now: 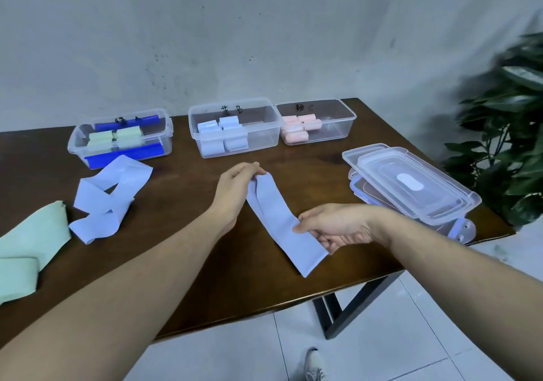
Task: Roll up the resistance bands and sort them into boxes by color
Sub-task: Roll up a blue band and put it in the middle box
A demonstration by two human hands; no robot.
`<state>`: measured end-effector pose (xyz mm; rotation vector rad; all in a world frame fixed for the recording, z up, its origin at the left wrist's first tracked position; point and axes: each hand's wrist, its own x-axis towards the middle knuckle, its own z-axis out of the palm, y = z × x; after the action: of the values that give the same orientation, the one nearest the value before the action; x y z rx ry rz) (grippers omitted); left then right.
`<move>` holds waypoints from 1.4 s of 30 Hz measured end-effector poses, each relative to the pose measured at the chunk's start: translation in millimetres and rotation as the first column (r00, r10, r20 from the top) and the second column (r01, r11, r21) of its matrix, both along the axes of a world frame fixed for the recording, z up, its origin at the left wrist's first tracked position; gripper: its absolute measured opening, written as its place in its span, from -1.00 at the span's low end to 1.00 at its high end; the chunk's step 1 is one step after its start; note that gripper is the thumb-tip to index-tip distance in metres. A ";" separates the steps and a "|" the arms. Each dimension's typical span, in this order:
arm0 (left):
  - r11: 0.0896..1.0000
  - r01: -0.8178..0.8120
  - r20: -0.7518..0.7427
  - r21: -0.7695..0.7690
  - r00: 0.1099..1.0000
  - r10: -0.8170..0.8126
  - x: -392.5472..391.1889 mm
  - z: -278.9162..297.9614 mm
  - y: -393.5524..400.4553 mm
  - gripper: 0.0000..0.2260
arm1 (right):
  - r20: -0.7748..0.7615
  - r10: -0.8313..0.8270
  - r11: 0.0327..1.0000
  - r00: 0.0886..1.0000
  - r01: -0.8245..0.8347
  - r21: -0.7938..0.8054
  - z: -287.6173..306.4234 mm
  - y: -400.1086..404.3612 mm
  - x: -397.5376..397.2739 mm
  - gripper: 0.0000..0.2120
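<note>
Head view: blue band (279, 225) stretched flat between both hands above the table (182, 269), slanting from far-left down to near-right. Left hand (235, 188) pinching the far end between thumb and fingertips; right hand (332, 228) gripping near the other end, thumb on top, fingers curled under, with a short tail hanging past toward the table edge. Not yet rolled.

Elsewhere: a second blue band (108, 198) lying twisted and loose at left, a green band (32, 242) folded beside it. Three open boxes along the back – green box (76, 142) with pale green rolls, blue box (264, 137) with pale blue rolls, pink box (338, 128) with pink rolls. Lids (411, 181) stacked at right.

For a clean roll, probably best to lay both layers edge to edge first, keep light tension, then start tight at one end and wind straight – no drifting sideways, or the roll cones and loosens. Likely destination by color: the middle blue box
</note>
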<state>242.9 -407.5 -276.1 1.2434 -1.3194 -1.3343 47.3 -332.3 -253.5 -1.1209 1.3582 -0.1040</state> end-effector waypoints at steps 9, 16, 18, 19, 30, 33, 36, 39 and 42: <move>0.997 -0.057 -0.266 -0.048 0.963 0.042 8.4 16.4 -9.6 -0.75 | -0.049 0.040 0.999 0.998 -0.041 -0.023 7.8 26.9 22.6 -0.82; 0.998 0.017 -0.106 0.062 0.994 -0.011 28.7 14.4 -10.9 -0.74 | -0.253 0.041 0.990 0.967 -0.074 -0.122 4.4 36.8 34.3 -0.76; 0.999 -0.009 0.007 0.046 1.000 0.009 34.8 12.7 -6.4 -0.77 | -0.313 0.059 0.982 0.948 -0.111 -0.150 3.4 39.2 37.4 -0.68; 0.999 -0.012 0.056 0.041 0.998 0.010 36.9 11.7 -3.1 -0.80 | -0.360 0.070 0.976 0.930 -0.139 -0.168 3.2 40.5 39.1 -0.63; 0.923 0.311 0.448 -0.228 0.875 -0.184 41.2 -11.5 65.5 -0.92 | -0.339 -0.004 0.687 0.941 -0.244 -0.685 -24.9 59.8 28.9 -0.90; 0.859 0.433 0.494 -0.272 0.829 -0.262 41.2 -18.8 91.0 -0.94 | -0.329 0.044 0.628 0.943 -0.282 -0.725 -30.6 71.5 23.6 -0.83; 0.756 0.570 0.553 -0.321 0.761 -0.339 43.3 -26.0 114.4 -0.90 | -0.336 0.072 0.623 0.939 -0.305 -0.720 -34.1 83.0 16.0 -0.70; 0.679 0.644 0.679 -0.354 0.676 -0.287 46.4 -34.3 128.9 -0.78 | -0.386 0.108 0.604 0.916 -0.369 -0.707 -34.4 91.2 9.0 -0.63; 0.628 0.658 0.760 -0.416 0.630 -0.157 49.7 -40.1 137.7 -0.68 | -0.443 0.122 0.570 0.888 -0.428 -0.702 -34.7 95.9 6.5 -0.70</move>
<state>292.6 -269.8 -316.3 0.8868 -2.5035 -0.5159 53.8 -236.4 -288.2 -2.2027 1.4507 -0.3062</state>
